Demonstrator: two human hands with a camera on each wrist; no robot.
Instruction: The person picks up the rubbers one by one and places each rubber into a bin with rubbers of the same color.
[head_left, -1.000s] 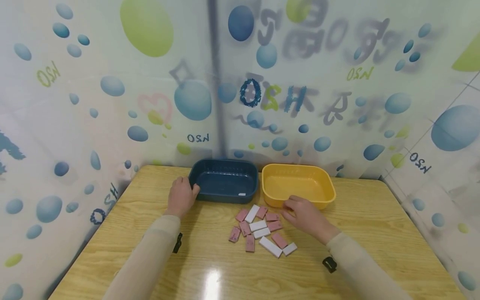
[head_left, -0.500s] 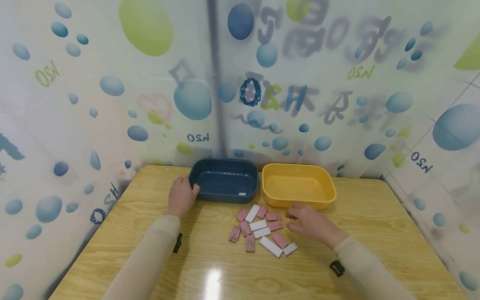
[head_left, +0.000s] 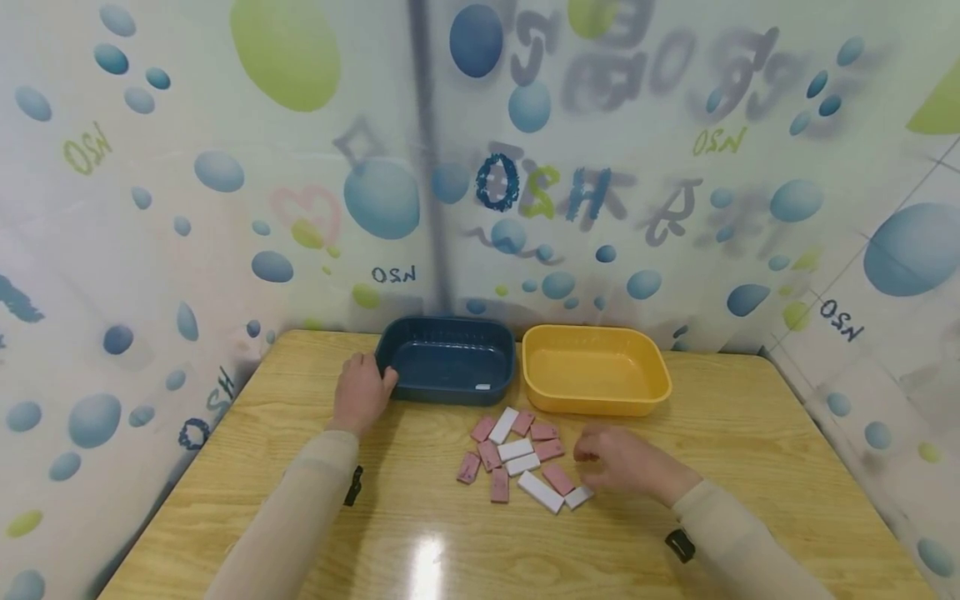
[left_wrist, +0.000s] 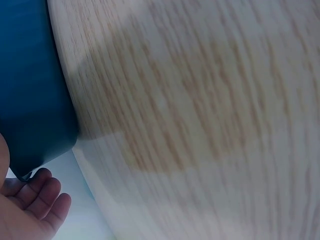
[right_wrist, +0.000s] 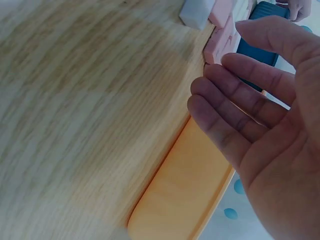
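Left hand (head_left: 362, 392): out at the far left, and it has hold of the left end of the blue tray (head_left: 442, 394), thumb on one side of the rim, fingers bent round the other.
Right hand (head_left: 626, 458): over the desk (head_left: 405, 500), just right of the blocks, nearest the short white block (head_left: 578, 497); fingers loosely bent with slim gaps, thumb standing apart; touching the wood or not, I can't tell.
Blocks: a loose cluster mid-desk, in front of the two trays, eight pink ones (head_left: 499, 486) and five white ones, some nudged together, dark marks on several pinks!
Blue tray: at the desk's far edge, left of the yellow tray (head_left: 592, 405); a small white patch (head_left: 483, 387) shows inside by its front wall, block or label, can't say.
Yellow tray: same far edge, just beside the blue, nearer the far right corner.
Sleeves: pale left sleeve (head_left: 300, 508) and right sleeve (head_left: 742, 533) reach in from the near edge.
Backdrop (head_left: 660, 242): blue and green bubbles right behind the far edge.
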